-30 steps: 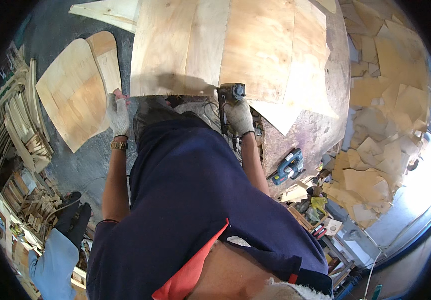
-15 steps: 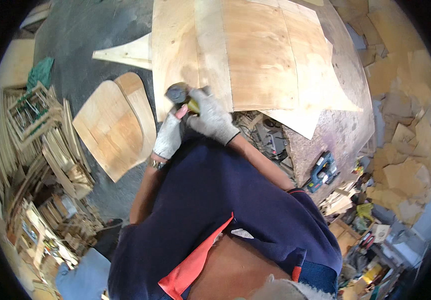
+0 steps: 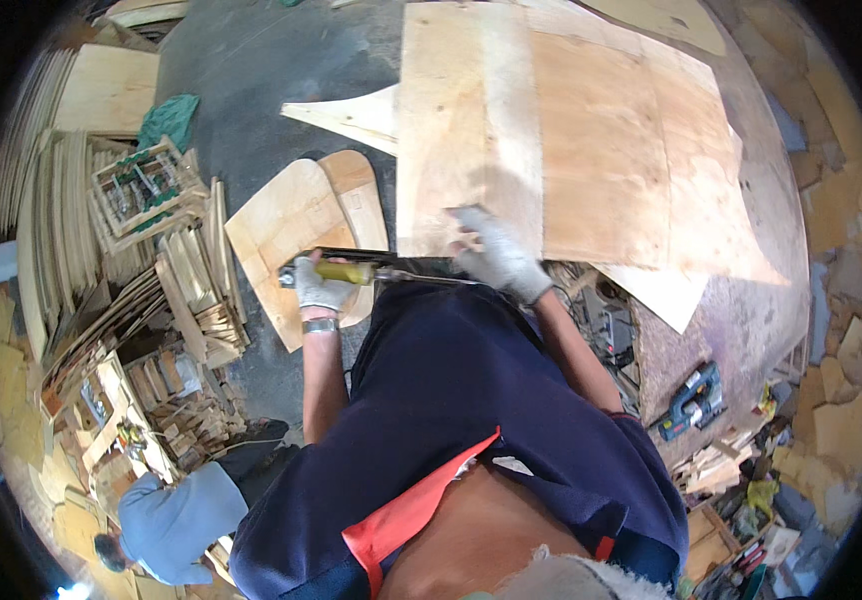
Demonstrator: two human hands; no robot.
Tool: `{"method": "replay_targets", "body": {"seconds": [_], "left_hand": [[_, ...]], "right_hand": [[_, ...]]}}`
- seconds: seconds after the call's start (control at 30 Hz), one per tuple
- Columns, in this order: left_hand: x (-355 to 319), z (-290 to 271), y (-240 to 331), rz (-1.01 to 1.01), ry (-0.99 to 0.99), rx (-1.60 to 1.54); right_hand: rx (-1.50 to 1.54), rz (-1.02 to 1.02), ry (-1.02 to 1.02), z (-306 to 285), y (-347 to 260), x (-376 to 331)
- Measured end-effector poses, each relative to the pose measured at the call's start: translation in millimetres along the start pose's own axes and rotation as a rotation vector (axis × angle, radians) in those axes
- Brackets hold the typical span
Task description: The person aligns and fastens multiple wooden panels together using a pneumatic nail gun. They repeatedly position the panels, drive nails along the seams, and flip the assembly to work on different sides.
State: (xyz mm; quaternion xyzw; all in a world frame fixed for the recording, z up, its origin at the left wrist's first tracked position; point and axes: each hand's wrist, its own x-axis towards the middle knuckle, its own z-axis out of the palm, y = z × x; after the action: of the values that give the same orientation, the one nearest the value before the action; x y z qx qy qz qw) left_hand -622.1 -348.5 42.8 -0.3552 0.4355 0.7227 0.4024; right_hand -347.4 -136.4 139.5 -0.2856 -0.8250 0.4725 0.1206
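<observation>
My gloved left hand (image 3: 323,290) is closed around what looks like an air nail gun (image 3: 347,272), with a yellow-green handle and a long black magazine rail. A thin metal part reaches from it to the right, across my lap. My gloved right hand (image 3: 499,258) is raised over the near edge of the plywood panel (image 3: 601,150). Between its fingers sits a small grey strip (image 3: 468,213), blurred, so its kind is unclear. Two curved-top plywood pieces (image 3: 281,220) lie under and beyond my left hand.
A blue jigsaw (image 3: 691,402) lies on the worktable at the right. A pointed wood piece (image 3: 351,115) sticks out from beneath the panel. Wood strips (image 3: 61,230) and a crate of hardware (image 3: 146,195) stand at the left. Another person (image 3: 181,520) works at lower left.
My hands have parted: the left has moved left with the nail gun, now turned lengthwise, and the right is off it with a small grey strip. The whole view has shifted.
</observation>
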Motion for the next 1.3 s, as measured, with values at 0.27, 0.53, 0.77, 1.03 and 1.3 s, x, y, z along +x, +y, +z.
{"method": "replay_targets", "body": {"seconds": [0.27,0.53,0.77,1.03,1.3], "left_hand": [[-19,52,191,1.489,-0.004,0.247],[68,187,324,1.184,-0.545,0.001],[252,300,323,0.61,-0.431,0.281],[371,387,218,0.027,-0.69,0.454],[408,413,124,-0.068,-0.715,0.776]], "right_hand": [[0.072,0.38,0.334,-58,66,52],[-0.443,0.433,0.638,-91,140,244],[-0.677,0.771,0.827,-124,225,324],[-0.918,0.532,0.763,-123,231,284],[-0.654,0.982,0.528,-173,262,294]]}}
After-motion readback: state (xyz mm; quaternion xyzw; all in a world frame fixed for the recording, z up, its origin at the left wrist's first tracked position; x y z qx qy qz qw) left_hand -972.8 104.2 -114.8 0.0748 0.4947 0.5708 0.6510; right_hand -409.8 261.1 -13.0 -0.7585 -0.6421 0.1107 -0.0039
